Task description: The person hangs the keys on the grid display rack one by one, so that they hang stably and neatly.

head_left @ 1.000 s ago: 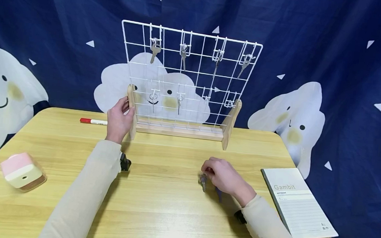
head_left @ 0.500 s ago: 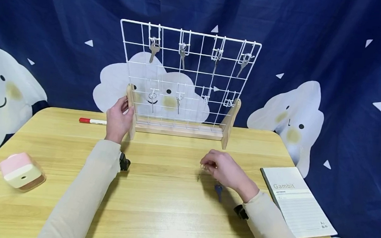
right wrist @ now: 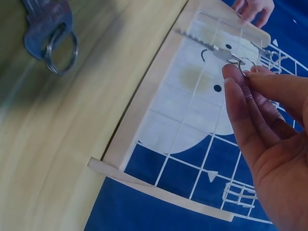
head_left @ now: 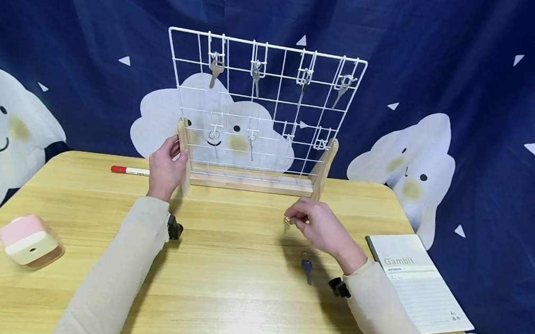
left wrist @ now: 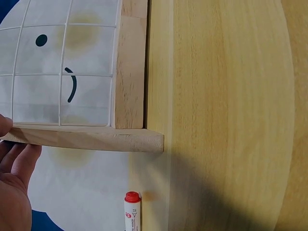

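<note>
My left hand [head_left: 167, 171] holds the left wooden upright [left wrist: 91, 139] of a white wire grid rack [head_left: 278, 101], thumb on one side and fingers on the other. My right hand [head_left: 326, 230] pinches the ring of a metal key [right wrist: 214, 49] between thumb and fingertips, above the table in front of the rack's right part. Below that hand, another key [head_left: 307, 268] with a ring lies on the table. Keys hang from the hooks of the upper row and from the two left hooks of the lower row. The two lower right hooks [head_left: 321, 140] carry no key.
A red-capped white marker [head_left: 131, 170] lies left of the rack. At the left stands a small pink and cream box [head_left: 31, 242] with a hole in front. A notebook [head_left: 421, 286] lies at the right edge. Behind the table hangs a blue curtain [head_left: 481, 127].
My right hand has lifted a key off the table and moved it up and away toward the rack, uncovering the second key. My left hand stays on the upright.
</note>
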